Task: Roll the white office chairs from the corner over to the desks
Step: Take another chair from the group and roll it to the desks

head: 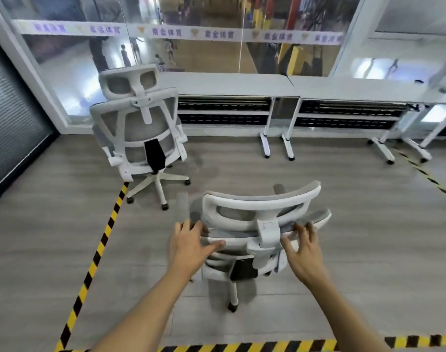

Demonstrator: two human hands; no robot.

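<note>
Head view, looking down over both bare forearms. The near white-framed office chair with grey mesh back and curved headrest (261, 214) stands on the grey wood-look floor (344, 199), its back toward the person, inside the area bordered by yellow-and-black striped floor tape (95, 257). The left hand (191, 243) lies on the left end of the backrest's top rail, thumb along the rear face of the rail and fingers over its top edge; the wrap is loose and a full clamp cannot be confirmed. The right hand (304, 252) is at the right end of the same rail, fingers (299, 231) spread and touching the rail's upper edge, thumb apart below; the hand is not closed around the rail. One castor of this chair shows beneath the seat.

A second white-framed office chair with grey mesh back and headrest (138, 128) stands farther away to the left, just beside the left end of the row of long white desks with white legs on castors (242, 85), its back also toward the person. The desks run along a glass wall (217, 47) carrying a white printed band. The near chair is well apart from the desks' front edge.
</note>
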